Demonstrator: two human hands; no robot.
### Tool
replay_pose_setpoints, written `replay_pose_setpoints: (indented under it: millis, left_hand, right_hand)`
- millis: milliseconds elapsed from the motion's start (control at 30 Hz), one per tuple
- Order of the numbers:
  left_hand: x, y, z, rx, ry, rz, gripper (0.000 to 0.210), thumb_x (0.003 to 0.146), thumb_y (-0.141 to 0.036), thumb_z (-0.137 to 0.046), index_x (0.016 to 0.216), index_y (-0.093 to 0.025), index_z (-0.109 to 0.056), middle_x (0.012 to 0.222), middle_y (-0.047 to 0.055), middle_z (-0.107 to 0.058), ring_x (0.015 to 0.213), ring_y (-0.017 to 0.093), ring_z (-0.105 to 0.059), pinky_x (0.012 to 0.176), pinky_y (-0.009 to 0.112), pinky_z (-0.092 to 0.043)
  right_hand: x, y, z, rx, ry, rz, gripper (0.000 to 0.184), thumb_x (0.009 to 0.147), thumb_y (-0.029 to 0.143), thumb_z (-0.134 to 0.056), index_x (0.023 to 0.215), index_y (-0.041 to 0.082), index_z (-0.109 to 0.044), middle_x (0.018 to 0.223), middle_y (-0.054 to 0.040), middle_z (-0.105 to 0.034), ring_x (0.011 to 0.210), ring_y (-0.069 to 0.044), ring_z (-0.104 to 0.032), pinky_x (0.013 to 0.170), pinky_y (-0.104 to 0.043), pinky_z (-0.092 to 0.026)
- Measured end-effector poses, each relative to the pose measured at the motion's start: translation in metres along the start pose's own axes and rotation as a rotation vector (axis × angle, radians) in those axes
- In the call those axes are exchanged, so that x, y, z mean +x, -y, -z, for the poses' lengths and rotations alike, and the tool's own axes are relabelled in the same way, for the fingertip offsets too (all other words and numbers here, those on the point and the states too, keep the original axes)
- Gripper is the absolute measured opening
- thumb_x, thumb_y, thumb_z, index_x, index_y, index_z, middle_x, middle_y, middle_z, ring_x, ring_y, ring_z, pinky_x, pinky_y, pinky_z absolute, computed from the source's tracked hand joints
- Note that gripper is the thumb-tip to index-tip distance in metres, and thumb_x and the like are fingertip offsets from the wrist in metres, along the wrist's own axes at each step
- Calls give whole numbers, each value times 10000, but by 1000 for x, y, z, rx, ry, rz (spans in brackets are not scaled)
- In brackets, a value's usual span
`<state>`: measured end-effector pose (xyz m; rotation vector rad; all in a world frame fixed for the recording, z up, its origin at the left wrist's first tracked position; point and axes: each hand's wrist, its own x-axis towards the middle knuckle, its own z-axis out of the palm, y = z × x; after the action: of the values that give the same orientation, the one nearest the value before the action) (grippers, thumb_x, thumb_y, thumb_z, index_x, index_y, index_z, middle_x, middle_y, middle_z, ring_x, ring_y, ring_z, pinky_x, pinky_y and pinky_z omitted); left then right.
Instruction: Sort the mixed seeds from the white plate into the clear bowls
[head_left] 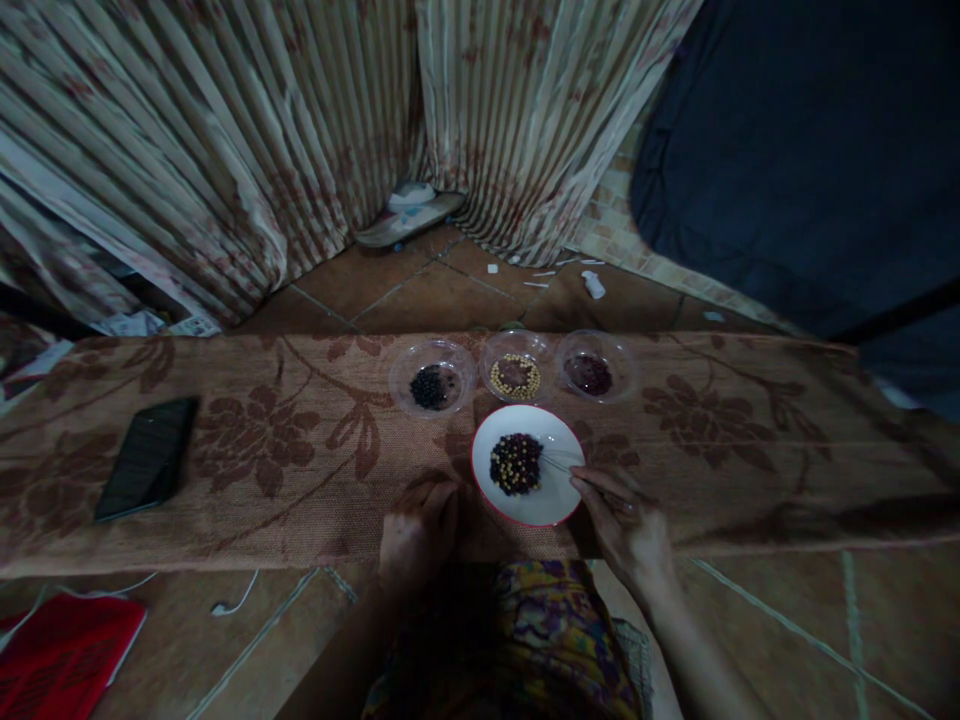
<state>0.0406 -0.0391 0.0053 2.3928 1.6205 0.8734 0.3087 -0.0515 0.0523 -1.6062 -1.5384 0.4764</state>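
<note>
My right hand (619, 515) is closed around a pair of thin metal tweezers (556, 460) over the right side of a white plate with a red rim (559, 505). The tips reach the edge of a heap of mixed dark and yellow beans (516, 464) on the plate. My left hand (420, 525) rests curled on the cloth, left of the plate, with nothing seen in it. Behind the plate stand three clear plastic bowls: one with black beans (429, 387), one with yellow beans (527, 384), one with dark red beans (592, 376).
A dark phone (148, 458) lies on the patterned brown tablecloth (255, 440) at the left. Striped curtains (337, 120) hang beyond the bench. A skateboard-like board (411, 222) and small white scraps are on the tiled floor. A red bag (67, 655) lies at lower left.
</note>
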Motion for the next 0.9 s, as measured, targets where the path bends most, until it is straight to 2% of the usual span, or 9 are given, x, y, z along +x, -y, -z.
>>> replay_pose_setpoints:
  millis: [233, 400, 567, 733, 900]
  left_hand:
    - [-1, 0, 0, 1, 11, 3, 124, 953, -215, -527, 934, -211, -649, 863, 32, -719, 779, 153, -663, 716, 262, -504]
    - [0, 0, 0, 7, 1, 1, 138, 955, -221, -518, 938, -211, -655, 874, 31, -726, 786, 155, -668, 710, 265, -516]
    - [1, 0, 2, 14, 3, 2, 167, 959, -227, -492, 940, -216, -657, 858, 34, -728, 755, 161, -673, 664, 271, -526]
    - [2, 0, 2, 10, -42, -14, 173, 954, -217, -487, 944, -219, -660, 881, 43, -736, 767, 168, -693, 669, 277, -549]
    - [0, 2, 0, 20, -30, -17, 183, 961, -226, -476, 940, -225, -657, 861, 35, -736, 754, 162, -697, 648, 266, -552]
  right_hand:
    - [-2, 5, 4, 33, -75, -67, 241, 876, 437, -654, 866, 234, -785, 902, -75, -742, 824, -214, -711, 714, -325, -583]
    - [-1, 4, 12, 79, -145, -98, 214, 869, 415, -673, 895, 231, -779, 923, -67, -741, 820, -208, -703, 695, -316, -561]
    - [31, -5, 32, -43, -312, -28, 230, 869, 423, -670, 857, 219, -776, 875, -69, -747, 802, -215, -694, 698, -327, -543]
    - [76, -35, 43, -131, -450, 61, 270, 877, 437, -654, 884, 193, -770, 915, -94, -757, 827, -227, -697, 752, -361, -541]
    - [88, -56, 38, -102, -467, 61, 271, 870, 416, -653, 877, 166, -757, 923, -114, -759, 873, -241, -702, 799, -390, -545]
